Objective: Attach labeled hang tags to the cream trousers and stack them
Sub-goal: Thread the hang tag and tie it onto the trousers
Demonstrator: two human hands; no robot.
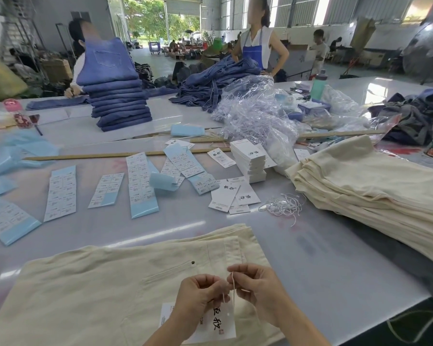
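A pair of cream trousers (105, 283) lies flat on the table in front of me, waistband to the right. Over it my left hand (200, 293) and my right hand (255, 283) both pinch a thin white string (233, 283) that loops between their fingertips. A white hang tag (218, 323) with black characters dangles from the string, just under my left hand. A stack of folded cream trousers (375, 186) sits at the right. A pile of white hang tags (250, 161), loose tags (231, 196) and a bundle of white strings (283, 204) lie in the middle.
Sheets of blue-backed sticker labels (140, 183) spread across the left and middle of the table. Two wooden rulers (105, 154) lie beyond them. A stack of blue jeans (120, 106), plastic bags of strings (255, 113) and people standing are further back.
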